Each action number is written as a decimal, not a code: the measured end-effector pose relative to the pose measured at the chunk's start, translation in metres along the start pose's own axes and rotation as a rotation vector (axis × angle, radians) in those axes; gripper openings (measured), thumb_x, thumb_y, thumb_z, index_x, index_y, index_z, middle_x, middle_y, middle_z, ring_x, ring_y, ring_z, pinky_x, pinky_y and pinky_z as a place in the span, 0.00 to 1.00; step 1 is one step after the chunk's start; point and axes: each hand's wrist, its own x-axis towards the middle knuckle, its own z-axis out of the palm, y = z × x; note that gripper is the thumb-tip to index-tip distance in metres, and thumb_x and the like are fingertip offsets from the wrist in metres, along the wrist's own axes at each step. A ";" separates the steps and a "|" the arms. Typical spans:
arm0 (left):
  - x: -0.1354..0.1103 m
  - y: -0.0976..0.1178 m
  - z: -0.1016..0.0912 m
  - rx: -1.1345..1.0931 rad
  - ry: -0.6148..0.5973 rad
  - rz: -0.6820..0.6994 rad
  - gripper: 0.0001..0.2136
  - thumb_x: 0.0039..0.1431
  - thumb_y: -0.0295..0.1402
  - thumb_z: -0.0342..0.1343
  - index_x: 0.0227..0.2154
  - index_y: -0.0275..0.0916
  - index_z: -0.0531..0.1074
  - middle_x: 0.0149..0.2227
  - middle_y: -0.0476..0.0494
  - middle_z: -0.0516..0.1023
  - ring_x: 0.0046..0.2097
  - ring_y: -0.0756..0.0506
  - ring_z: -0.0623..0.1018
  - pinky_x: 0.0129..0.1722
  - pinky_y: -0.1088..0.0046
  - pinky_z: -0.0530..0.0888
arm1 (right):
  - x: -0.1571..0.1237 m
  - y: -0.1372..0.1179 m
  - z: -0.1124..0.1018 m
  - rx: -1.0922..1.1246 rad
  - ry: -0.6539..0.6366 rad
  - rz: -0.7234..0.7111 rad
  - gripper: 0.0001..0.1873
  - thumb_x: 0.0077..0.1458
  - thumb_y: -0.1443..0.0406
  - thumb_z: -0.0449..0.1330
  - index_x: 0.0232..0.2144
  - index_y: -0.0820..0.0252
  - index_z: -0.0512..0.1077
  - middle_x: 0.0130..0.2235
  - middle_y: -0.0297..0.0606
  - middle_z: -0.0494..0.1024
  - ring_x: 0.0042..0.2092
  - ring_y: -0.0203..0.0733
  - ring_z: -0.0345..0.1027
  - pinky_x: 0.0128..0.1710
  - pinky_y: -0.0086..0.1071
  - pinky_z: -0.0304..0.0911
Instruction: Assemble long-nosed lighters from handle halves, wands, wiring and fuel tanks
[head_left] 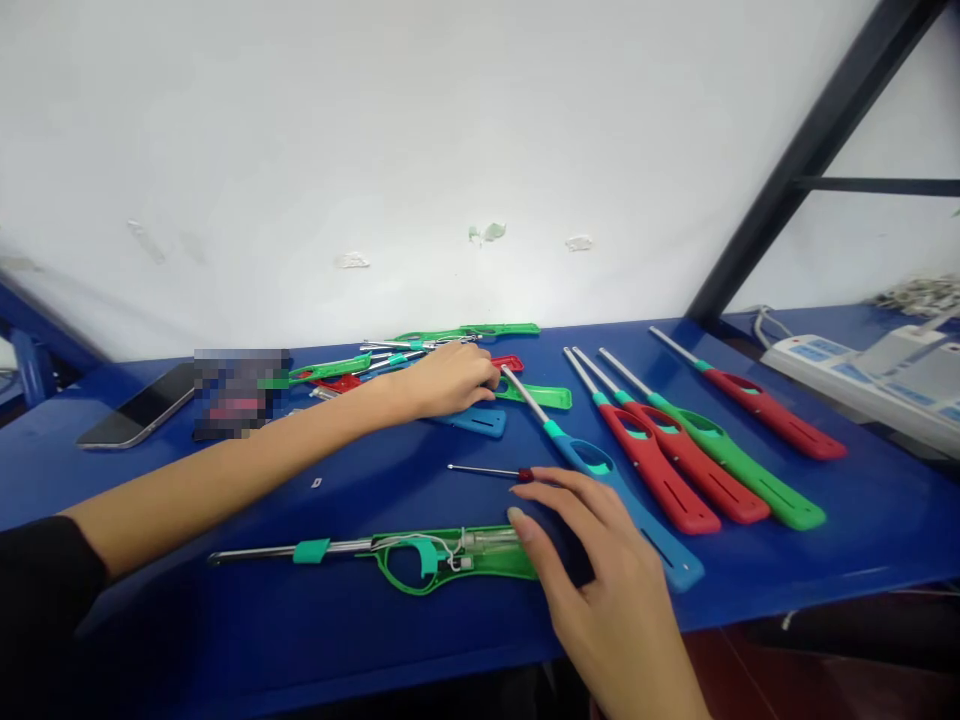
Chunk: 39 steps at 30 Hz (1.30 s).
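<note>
My left hand [457, 380] reaches over the heap of lighter parts near the wall, its fingers curled down; whatever lies in them is hidden. Beside it are green half-shells [536, 396] and a blue shell piece [480, 422]. My right hand [600, 560] is spread, thumb apart from the fingers, over the handle end of an opened green lighter [420, 560]. That lighter shows its metal tube, teal trigger, white wire and clear fuel tank. A screwdriver [487, 471] with a dark red handle lies by the right fingertips; I cannot tell whether they touch it.
On the right lie closed long-neck lighters: a blue one [667, 545], several red, including one at the far right [780, 410], and a green one [780, 485]. A phone [142, 405] lies on the left. White power strips [862, 375] sit beside the black metal post [810, 150].
</note>
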 end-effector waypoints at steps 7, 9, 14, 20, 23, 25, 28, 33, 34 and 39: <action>-0.026 -0.002 -0.025 0.169 0.085 -0.027 0.16 0.74 0.40 0.63 0.58 0.38 0.75 0.57 0.38 0.80 0.54 0.39 0.82 0.54 0.52 0.82 | -0.003 0.001 0.005 -0.101 -0.045 0.077 0.22 0.74 0.50 0.58 0.63 0.46 0.76 0.72 0.48 0.72 0.77 0.65 0.58 0.63 0.69 0.72; -0.043 -0.006 -0.041 0.206 0.122 -0.045 0.10 0.77 0.31 0.53 0.52 0.37 0.78 0.47 0.36 0.83 0.50 0.38 0.82 0.54 0.53 0.79 | -0.003 0.001 0.005 -0.105 -0.059 0.094 0.23 0.75 0.49 0.57 0.65 0.45 0.74 0.74 0.48 0.70 0.78 0.65 0.56 0.64 0.71 0.71; -0.112 0.001 -0.077 0.240 0.248 -0.114 0.20 0.80 0.34 0.39 0.49 0.38 0.78 0.42 0.37 0.83 0.41 0.38 0.80 0.45 0.56 0.76 | -0.002 -0.003 0.002 -0.104 -0.039 0.092 0.23 0.74 0.49 0.58 0.66 0.42 0.71 0.74 0.46 0.69 0.76 0.62 0.61 0.64 0.68 0.72; -0.179 0.072 -0.073 -0.307 0.517 -0.347 0.12 0.79 0.34 0.50 0.52 0.51 0.78 0.43 0.54 0.84 0.43 0.47 0.82 0.43 0.71 0.77 | -0.005 -0.008 -0.004 -0.023 0.077 -0.151 0.36 0.69 0.55 0.67 0.74 0.40 0.60 0.71 0.43 0.72 0.70 0.54 0.71 0.63 0.51 0.75; -0.186 0.102 -0.057 -0.422 0.560 -0.363 0.10 0.76 0.33 0.55 0.51 0.53 0.79 0.40 0.54 0.85 0.37 0.46 0.83 0.37 0.71 0.79 | -0.008 -0.007 -0.004 -0.040 0.102 -0.349 0.30 0.69 0.67 0.67 0.68 0.41 0.68 0.60 0.36 0.83 0.59 0.47 0.80 0.65 0.46 0.71; -0.185 0.112 -0.050 -0.490 0.556 -0.368 0.10 0.76 0.34 0.56 0.52 0.55 0.80 0.37 0.54 0.85 0.34 0.47 0.82 0.33 0.73 0.79 | -0.009 -0.005 -0.003 -0.038 0.111 -0.391 0.28 0.69 0.71 0.66 0.66 0.44 0.71 0.51 0.33 0.87 0.50 0.44 0.83 0.64 0.44 0.70; -0.185 0.115 -0.046 -0.574 0.534 -0.413 0.09 0.77 0.36 0.57 0.53 0.55 0.79 0.39 0.55 0.86 0.36 0.48 0.84 0.31 0.76 0.80 | -0.010 -0.003 -0.003 -0.064 0.126 -0.346 0.28 0.70 0.72 0.65 0.66 0.45 0.72 0.49 0.32 0.88 0.48 0.44 0.83 0.64 0.44 0.69; -0.199 0.113 -0.040 -0.561 0.488 -0.447 0.13 0.77 0.39 0.57 0.59 0.55 0.77 0.49 0.52 0.86 0.47 0.45 0.85 0.44 0.73 0.83 | -0.012 0.000 -0.006 -0.142 0.091 -0.282 0.27 0.72 0.69 0.63 0.68 0.44 0.71 0.53 0.34 0.87 0.53 0.48 0.83 0.62 0.44 0.72; -0.202 0.113 -0.037 -0.551 0.480 -0.432 0.13 0.78 0.38 0.56 0.60 0.56 0.77 0.50 0.52 0.86 0.48 0.45 0.85 0.47 0.73 0.83 | -0.013 0.001 -0.007 -0.154 0.078 -0.279 0.25 0.72 0.68 0.63 0.67 0.44 0.71 0.54 0.35 0.87 0.53 0.48 0.83 0.62 0.44 0.73; -0.215 0.115 -0.026 -0.552 0.460 -0.374 0.12 0.79 0.36 0.56 0.59 0.55 0.77 0.49 0.53 0.86 0.50 0.46 0.83 0.51 0.74 0.83 | -0.018 0.008 -0.013 -0.231 -0.032 -0.305 0.20 0.74 0.66 0.59 0.65 0.48 0.73 0.55 0.35 0.86 0.58 0.48 0.81 0.65 0.42 0.72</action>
